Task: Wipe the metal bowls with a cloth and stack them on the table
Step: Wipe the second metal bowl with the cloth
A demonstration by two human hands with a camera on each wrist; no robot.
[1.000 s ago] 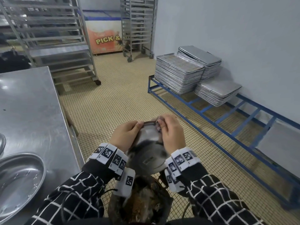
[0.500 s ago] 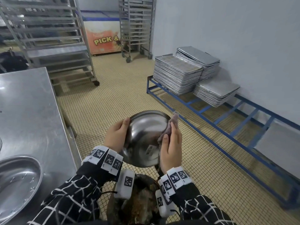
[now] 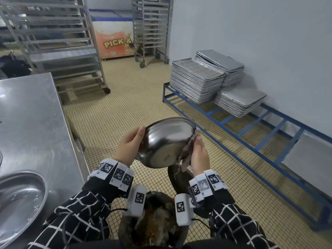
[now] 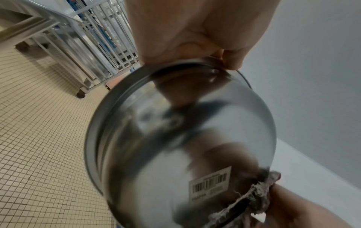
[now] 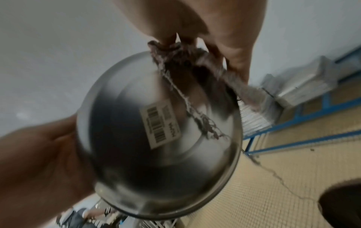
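I hold a shiny metal bowl in the air above the tiled floor, tilted with its underside toward me. A barcode label is stuck on its base. My left hand grips the bowl's left rim, thumb on the outside. My right hand holds a frayed grey-brown cloth and presses it against the right side of the bowl. In the right wrist view the cloth drapes over the bowl beside the label. Another metal bowl sits upright on the steel table at my left.
A dark round container stands on the floor under my hands, and a dirty bucket is just below my wrists. Stacks of metal trays rest on a blue frame along the right wall. Wheeled racks stand behind.
The bowl has been lifted and turned so that its underside faces me. My right hand has slid with the cloth from the top rim down the bowl's right side.
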